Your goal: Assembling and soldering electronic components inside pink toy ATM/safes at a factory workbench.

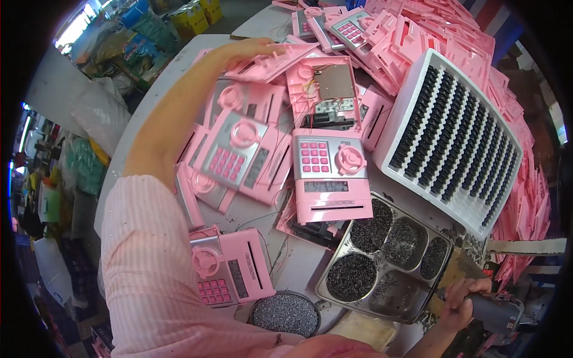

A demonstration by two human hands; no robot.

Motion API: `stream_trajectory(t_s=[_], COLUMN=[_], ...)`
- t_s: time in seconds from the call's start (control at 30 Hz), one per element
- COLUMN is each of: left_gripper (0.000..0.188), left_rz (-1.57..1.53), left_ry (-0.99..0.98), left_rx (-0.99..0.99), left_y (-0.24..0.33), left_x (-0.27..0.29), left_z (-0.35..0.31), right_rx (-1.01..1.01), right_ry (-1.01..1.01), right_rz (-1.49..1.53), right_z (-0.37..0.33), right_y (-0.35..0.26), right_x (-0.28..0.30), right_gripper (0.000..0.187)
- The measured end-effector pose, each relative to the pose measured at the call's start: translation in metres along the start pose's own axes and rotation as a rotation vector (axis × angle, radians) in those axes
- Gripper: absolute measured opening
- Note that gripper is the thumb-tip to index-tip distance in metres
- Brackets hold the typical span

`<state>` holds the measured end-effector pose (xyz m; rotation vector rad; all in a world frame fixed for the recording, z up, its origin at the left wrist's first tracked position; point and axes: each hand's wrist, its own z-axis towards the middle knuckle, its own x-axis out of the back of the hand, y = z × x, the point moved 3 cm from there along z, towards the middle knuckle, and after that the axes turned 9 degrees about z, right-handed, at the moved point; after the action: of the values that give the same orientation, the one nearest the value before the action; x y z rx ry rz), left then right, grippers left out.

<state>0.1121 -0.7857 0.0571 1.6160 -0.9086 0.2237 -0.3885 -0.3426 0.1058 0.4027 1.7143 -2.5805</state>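
My left arm reaches to the far side of the table, where my left hand grips the edge of a pink plastic panel tilted over other pink parts. Beside it lies an open pink housing with wires and a brown-grey board inside. Nearer, a pink keypad panel with a round dial lies face up, and another keypad panel rests to its left. At the lower right, my right hand is closed around a dark grey power screwdriver.
A metal tray of small dark screws stands near centre right, with a round dish of screws near me. A white foam tray of black parts leans right. Pink panels pile up behind. A keypad panel lies near left.
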Motion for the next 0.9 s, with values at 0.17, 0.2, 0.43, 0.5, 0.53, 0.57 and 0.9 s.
stream_trajectory(t_s=[0.17, 0.2, 0.43, 0.5, 0.53, 0.57, 0.9], left_gripper=[0.056, 0.056, 0.054, 0.049, 0.049, 0.048, 0.04], left_rz=[0.056, 0.082, 0.448, 0.495, 0.513, 0.532, 0.553], left_ry=[-0.054, -0.044, -0.176, -0.168, -0.096, -0.023, -0.395], left_rx=[-0.203, -0.267, -0.268, -0.266, -0.373, -0.48, -0.122], left_y=[0.055, 0.068, 0.118, 0.124, 0.127, 0.127, 0.193], left_x=[-0.002, -0.013, -0.079, -0.078, -0.076, -0.073, -0.061], left_z=[-0.093, -0.104, -0.191, -0.205, -0.21, -0.216, -0.189], right_rx=[0.013, 0.017, 0.027, 0.045, 0.059, 0.051, -0.005], right_ry=[-0.025, -0.017, -0.018, -0.031, -0.057, -0.056, 0.002], right_rz=[0.04, 0.033, 0.057, 0.057, 0.067, 0.07, 0.021], right_z=[0.003, 0.001, -0.004, -0.003, -0.004, -0.006, -0.011], right_y=[-0.001, -0.004, -0.015, -0.022, -0.026, -0.03, -0.052], right_x=[-0.001, 0.002, 0.009, 0.01, 0.014, 0.018, 0.035], right_gripper=[0.04, 0.04, 0.041, 0.041, 0.04, 0.039, 0.032])
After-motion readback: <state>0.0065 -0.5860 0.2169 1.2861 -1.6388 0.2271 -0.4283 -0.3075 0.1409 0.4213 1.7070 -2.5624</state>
